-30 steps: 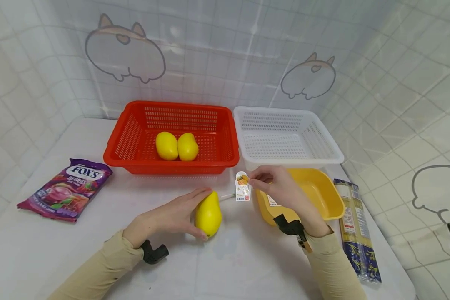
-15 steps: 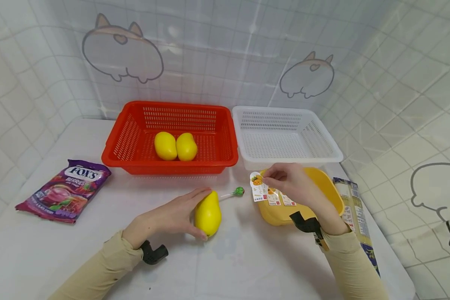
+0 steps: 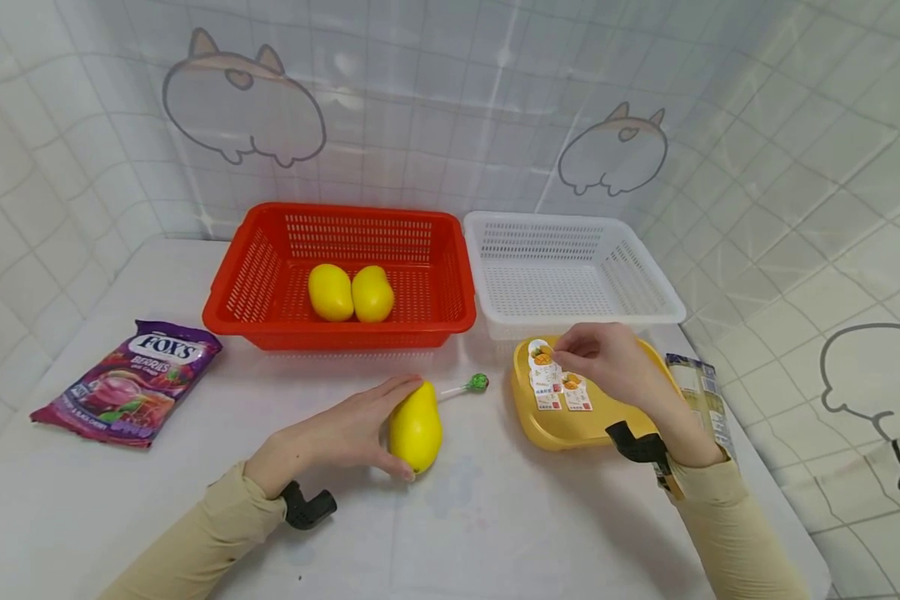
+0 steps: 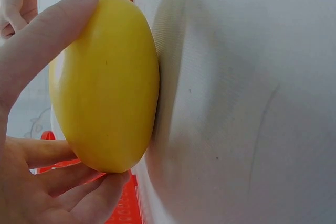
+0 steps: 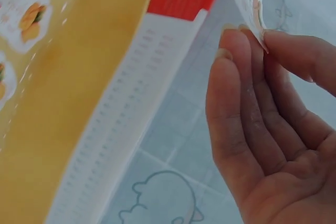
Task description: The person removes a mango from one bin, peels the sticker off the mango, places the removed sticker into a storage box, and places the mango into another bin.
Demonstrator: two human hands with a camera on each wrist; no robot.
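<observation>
A yellow mango (image 3: 417, 429) lies on the white table, and my left hand (image 3: 337, 435) grips it from the left. The left wrist view shows the thumb at one end of the mango (image 4: 107, 87) and fingers at the other. My right hand (image 3: 617, 365) pinches a mango-picture label sticker (image 3: 544, 371) by its edge, above the yellow basin (image 3: 558, 435). Side-on in the right wrist view, that sticker (image 5: 249, 1) sits between thumb and fingertips. Below it, similar stickers (image 3: 578, 397) lie in the basin, one partly covered.
A red basket (image 3: 345, 340) at the back holds two yellow mangoes (image 3: 332, 293). Beside it stands a white basket (image 3: 588, 319). A green-headed lollipop (image 3: 477, 383) lies between mango and basin. A FOX'S candy bag (image 3: 131, 383) is at left, a long pasta packet (image 3: 696, 385) at right.
My right hand has moved right with the sticker, from beside the lollipop to above the yellow basin, uncovering the lollipop's green head. The left hand and mango stay put.
</observation>
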